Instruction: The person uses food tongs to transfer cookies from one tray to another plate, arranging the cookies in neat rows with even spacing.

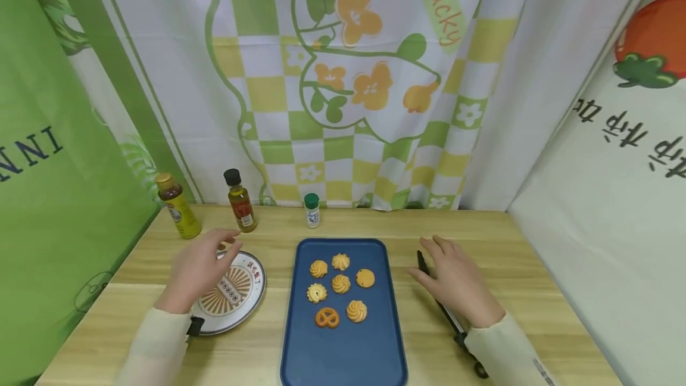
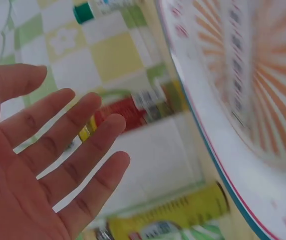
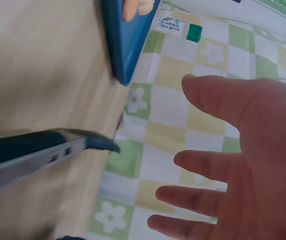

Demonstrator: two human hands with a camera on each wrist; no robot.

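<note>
Hovering my left hand point(image 1: 199, 267), fingers spread, over the round white patterned plate point(image 1: 243, 302); right hand point(image 1: 455, 282) spread above the black-tipped metal tongs point(image 1: 447, 314); nothing gripped; seven biscuits point(image 1: 340, 283) all on the blue tray point(image 1: 343, 350), none plated yet.

Left hand point(image 2: 27, 170) open, fingers point(image 2: 77, 122) spread and straight, holding nothing; plate point(image 2: 243, 165) with orange sunburst pattern just beside it, blurred; red-labelled bottle point(image 2: 132, 110) and yellow-labelled bottle point(image 2: 173, 217) beyond the fingers; green-capped bottle point(image 2: 90, 10) further off.

Light wooden table point(image 1: 514, 255), checked floral curtain point(image 1: 343, 76) behind, green banner point(image 1: 48, 195) left, white banner point(image 1: 616, 195) right
</note>
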